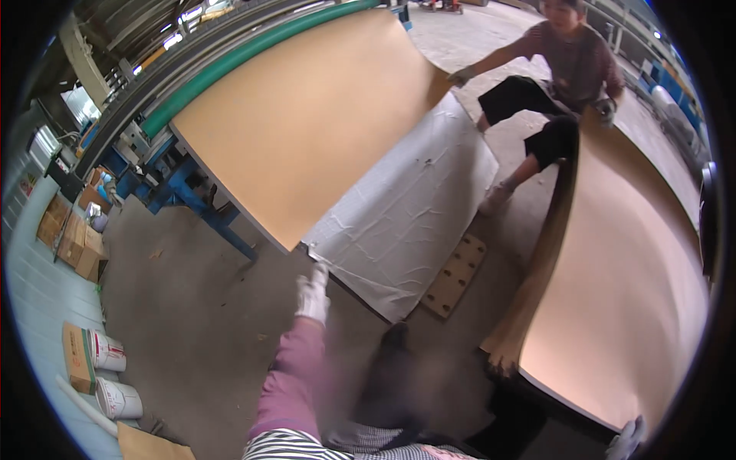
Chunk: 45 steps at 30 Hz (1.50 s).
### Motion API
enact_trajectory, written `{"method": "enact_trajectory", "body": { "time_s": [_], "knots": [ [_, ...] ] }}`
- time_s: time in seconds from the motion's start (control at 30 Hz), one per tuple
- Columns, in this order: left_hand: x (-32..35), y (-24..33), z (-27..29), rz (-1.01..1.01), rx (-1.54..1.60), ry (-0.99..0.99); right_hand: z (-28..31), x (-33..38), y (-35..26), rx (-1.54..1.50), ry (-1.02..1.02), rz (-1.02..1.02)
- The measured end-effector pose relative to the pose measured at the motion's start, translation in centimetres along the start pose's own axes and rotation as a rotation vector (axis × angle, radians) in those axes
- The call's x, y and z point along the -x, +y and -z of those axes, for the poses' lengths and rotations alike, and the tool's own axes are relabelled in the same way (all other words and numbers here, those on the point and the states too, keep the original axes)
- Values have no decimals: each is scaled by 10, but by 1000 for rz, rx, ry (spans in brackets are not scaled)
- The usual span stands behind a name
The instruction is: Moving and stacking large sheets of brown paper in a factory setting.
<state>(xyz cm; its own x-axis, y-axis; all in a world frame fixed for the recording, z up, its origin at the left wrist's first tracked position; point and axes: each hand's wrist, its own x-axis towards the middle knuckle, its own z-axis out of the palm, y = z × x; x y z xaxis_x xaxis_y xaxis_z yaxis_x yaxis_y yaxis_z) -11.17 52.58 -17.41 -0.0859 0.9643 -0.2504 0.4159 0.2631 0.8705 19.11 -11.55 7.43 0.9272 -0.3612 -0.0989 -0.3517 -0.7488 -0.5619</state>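
Note:
My left hand [313, 295], in a white glove, reaches forward with its fingers stretched out. It is just below the near corner of a large tan sheet [307, 130]; I cannot tell whether it touches. Beneath that sheet lies a wrinkled silvery-white sheet [399, 203]. At the lower right my right hand [627, 438], in a grey glove, grips the near corner of a second tan sheet [621, 268], which is bowed. A co-worker [579, 65] in gloves holds the far corner of this second sheet and touches the first sheet's far right corner.
A machine with a green roller [230, 65] and blue frame [188, 188] stands behind the first sheet. A board with holes [454, 276] lies on the floor. White buckets [119, 399] and cardboard boxes [77, 241] line the left wall.

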Motion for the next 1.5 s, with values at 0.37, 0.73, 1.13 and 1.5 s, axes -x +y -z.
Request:
{"method": "enact_trajectory", "body": {
  "time_s": [0.37,0.73,1.13,1.5],
  "knots": [
    [-144,-8,1,340,659,-169,-152,83,-182,-219,-302,666],
    [116,231,26,-20,561,-755,-100,124,-154,-382,-523,1005],
    [242,270,21,-77,598,-1047,123,94,-31,-1408,-642,718],
    [364,233,-51,-220,400,-992,10,56,-58,-1119,-980,532]
  ]
}}
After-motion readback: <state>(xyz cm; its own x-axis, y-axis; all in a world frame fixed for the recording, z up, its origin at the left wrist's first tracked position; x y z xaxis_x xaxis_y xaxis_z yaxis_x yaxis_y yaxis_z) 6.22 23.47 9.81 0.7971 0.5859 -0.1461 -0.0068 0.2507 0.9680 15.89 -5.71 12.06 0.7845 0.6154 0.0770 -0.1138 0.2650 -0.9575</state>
